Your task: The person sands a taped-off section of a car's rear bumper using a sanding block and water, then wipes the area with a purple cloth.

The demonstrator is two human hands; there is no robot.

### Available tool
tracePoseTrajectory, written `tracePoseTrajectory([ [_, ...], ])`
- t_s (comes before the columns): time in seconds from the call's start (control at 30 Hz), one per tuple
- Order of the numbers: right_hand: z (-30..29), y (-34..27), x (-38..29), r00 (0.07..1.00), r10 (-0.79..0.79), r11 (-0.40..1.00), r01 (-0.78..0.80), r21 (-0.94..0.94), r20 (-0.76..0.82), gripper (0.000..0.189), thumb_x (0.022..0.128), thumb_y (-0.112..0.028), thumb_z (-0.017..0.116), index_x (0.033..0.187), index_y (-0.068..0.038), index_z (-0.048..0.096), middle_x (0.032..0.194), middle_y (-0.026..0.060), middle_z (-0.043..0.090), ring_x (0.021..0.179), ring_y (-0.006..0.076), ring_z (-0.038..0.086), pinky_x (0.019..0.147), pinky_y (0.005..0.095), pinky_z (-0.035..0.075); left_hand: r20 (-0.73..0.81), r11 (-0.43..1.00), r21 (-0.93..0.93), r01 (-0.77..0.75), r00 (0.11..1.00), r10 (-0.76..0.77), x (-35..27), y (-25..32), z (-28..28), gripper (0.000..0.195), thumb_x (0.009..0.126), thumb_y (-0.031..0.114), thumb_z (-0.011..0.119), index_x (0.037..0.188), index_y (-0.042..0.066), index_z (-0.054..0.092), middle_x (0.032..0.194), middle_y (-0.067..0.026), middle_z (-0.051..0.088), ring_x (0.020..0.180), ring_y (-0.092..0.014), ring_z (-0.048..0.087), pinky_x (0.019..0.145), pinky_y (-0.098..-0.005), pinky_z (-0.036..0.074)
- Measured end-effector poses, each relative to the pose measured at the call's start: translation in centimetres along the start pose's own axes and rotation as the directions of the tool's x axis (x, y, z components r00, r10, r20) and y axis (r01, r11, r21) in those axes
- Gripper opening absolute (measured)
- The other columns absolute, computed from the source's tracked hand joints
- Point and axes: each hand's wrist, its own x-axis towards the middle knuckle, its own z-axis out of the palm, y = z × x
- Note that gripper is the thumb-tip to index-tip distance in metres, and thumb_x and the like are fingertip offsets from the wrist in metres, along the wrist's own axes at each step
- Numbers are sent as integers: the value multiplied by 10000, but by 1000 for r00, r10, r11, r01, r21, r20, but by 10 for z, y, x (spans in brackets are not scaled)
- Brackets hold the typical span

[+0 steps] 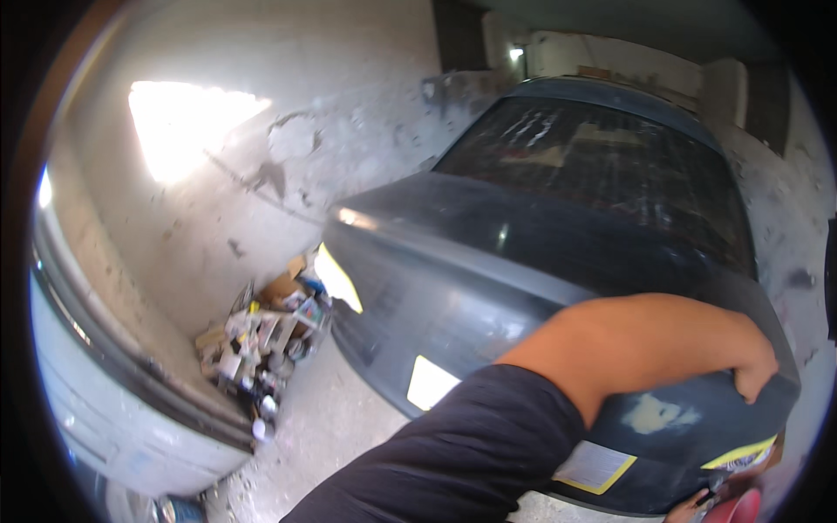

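Observation:
A car in dull dark grey fills the middle, its end panel towards me. My left hand reaches across from a dark sleeve and rests on the panel's upper right corner, thumb apart, some fingers hidden. Below my forearm is a pale, filler-like patch. Yellow-edged paper masking covers part of the panel beneath it, and more masking lies at the right corner. At the bottom right edge my right hand is partly visible around a dark-handled tool, beside a red cup-like part; details are blurred.
Stained plaster walls stand close to the car. Cartons, papers and containers form a pile on the floor by the left wall. A pale vehicle panel stands at the lower left. Bright light falls on the wall at upper left.

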Motion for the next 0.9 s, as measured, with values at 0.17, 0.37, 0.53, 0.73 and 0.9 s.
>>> tracePoseTrajectory([
  [0.17,2,-33,-54,604,-781,350,632,-692,157,666,967,-371,556,1430,56,339,1433,286,417,1243,465,488,943,672,407,-27,977,189,101,995,-97,19,25,-4,483,770,327,645,1217,147,678,1221,-64,658,1162,-305,577,892,-481,460],
  [0.37,12,-60,-65,998,55,919,-44,-393,16,669,1012,-454,425,1445,46,329,1462,255,382,1307,411,411,1028,522,354,-132,957,250,143,985,-113,57,12,23,452,807,388,603,1228,239,671,1247,-7,641,1153,-286,570,899,-525,433],
  [0.53,21,-89,-93,948,316,903,-285,-321,47,676,1031,-420,414,1463,81,276,1504,293,306,1386,381,337,1144,407,270,-175,988,120,102,981,-80,57,5,33,358,774,306,628,1087,172,736,1134,-55,694,1097,-261,619,796,-496,495],
  [0.73,35,-153,-90,975,197,945,-160,-286,106,711,1006,-352,462,1483,93,180,1570,278,131,1470,399,103,1205,427,84,-302,999,38,37,953,-24,-31,1,-17,457,829,330,664,1109,-31,658,1079,-236,663,1043,-389,618,898,-448,494],
  [0.9,-6,-133,-19,864,482,863,-441,-247,142,854,990,-605,229,1480,94,211,1562,277,170,1473,391,116,1200,451,99,-339,1000,8,2,941,1,-22,38,-22,532,817,258,690,1221,-72,585,1243,-260,597,1170,-393,570,1016,-397,430],
])
